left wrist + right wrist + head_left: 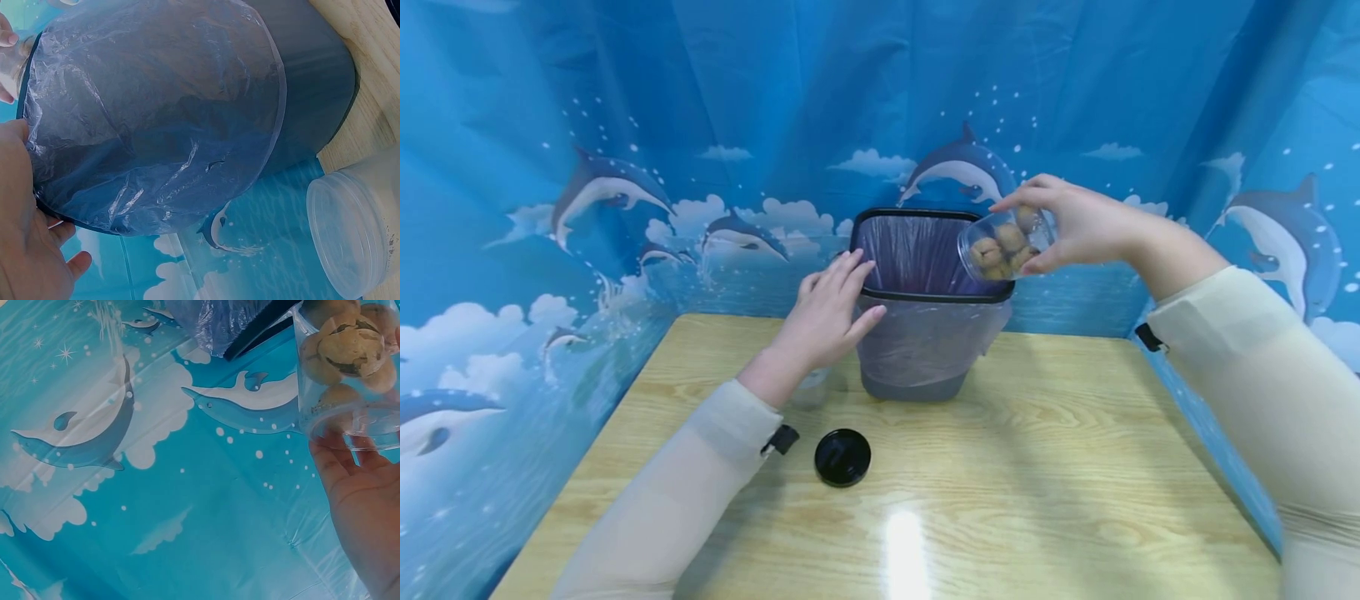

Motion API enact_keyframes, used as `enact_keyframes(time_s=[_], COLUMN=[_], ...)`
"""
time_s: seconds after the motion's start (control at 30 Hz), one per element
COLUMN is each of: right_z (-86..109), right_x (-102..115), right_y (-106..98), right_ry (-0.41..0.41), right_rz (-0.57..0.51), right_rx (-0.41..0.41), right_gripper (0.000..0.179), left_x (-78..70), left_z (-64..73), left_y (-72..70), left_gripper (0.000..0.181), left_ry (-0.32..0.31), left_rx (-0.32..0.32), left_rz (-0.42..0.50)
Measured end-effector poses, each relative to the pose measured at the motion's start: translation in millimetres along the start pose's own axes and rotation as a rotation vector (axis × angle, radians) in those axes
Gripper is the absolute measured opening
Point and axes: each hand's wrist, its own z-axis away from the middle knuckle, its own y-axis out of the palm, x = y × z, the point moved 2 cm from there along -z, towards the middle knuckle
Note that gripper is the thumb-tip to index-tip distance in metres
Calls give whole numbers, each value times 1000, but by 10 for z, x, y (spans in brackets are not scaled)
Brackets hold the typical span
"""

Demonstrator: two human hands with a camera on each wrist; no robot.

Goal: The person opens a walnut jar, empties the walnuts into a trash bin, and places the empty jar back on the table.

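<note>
My right hand (1086,223) grips a clear plastic jar (365,419) with several walnuts (353,350) inside. The jar is tilted, its mouth end toward the bin, and it hangs over the right side of the rim. Below stands a grey bin (917,390) with a black rim and a translucent purple liner (925,337) folded over its outside. Fairly straight fingers of my left hand (823,312) touch the rim at its left. In the left wrist view that hand (31,250) lies against the lined edge, its thumb on the outer side.
On the wooden table (1075,450), a round black lid (842,457) lies in front of the bin. A second clear plastic jar (350,231) stands left of the bin, mostly behind my left forearm in the head view. A blue dolphin-print curtain (775,100) borders the back and sides.
</note>
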Motion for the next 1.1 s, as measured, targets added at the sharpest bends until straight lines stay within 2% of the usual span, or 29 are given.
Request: enact_keyframes(time_s=[0.53, 0.83, 0.97, 1.1], right_z=[-52, -45, -51, -53], right_x=[102, 148, 131, 98], right_y=[-49, -79, -59, -30], right_ry=[-62, -90, -79, -40], right_rz=[43, 15, 29, 57], right_rx=[16, -39, -74, -21], right_gripper=[79, 80, 79, 77], left_x=[-1, 5, 7, 7], left_z=[-6, 2, 4, 3], left_y=[-7, 3, 4, 4], left_gripper=[75, 75, 75, 76], left_ry=[3, 4, 4, 5], left_rx=[-5, -6, -7, -6], left_rz=[3, 0, 2, -2])
